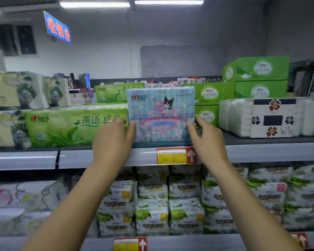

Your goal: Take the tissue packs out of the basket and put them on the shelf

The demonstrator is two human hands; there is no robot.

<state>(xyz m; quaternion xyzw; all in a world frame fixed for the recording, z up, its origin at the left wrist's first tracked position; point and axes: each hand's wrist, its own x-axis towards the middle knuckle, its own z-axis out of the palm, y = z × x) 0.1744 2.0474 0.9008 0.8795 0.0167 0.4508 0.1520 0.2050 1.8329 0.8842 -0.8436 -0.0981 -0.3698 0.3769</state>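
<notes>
Fingers (131, 130) of the left hand (112, 142) and right hand (207, 140) were clamped on the tissue pack (160, 113), stood on the shelf (98, 158) between a green pack (74, 125), left, and green boxes (209, 95), right.

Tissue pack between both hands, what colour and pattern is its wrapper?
Pale blue tissue pack, pink heart and cartoon characters printed on it; head view.

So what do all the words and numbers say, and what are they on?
"收银台": blue hanging sign.
"Sanrio characters", "心相印": blue tissue pack.
"茶语": green tissue pack.
"云感柔肤": green boxes.
"7.5": yellow price tag.
Lower-shelf packs: too blurred to read.
</notes>
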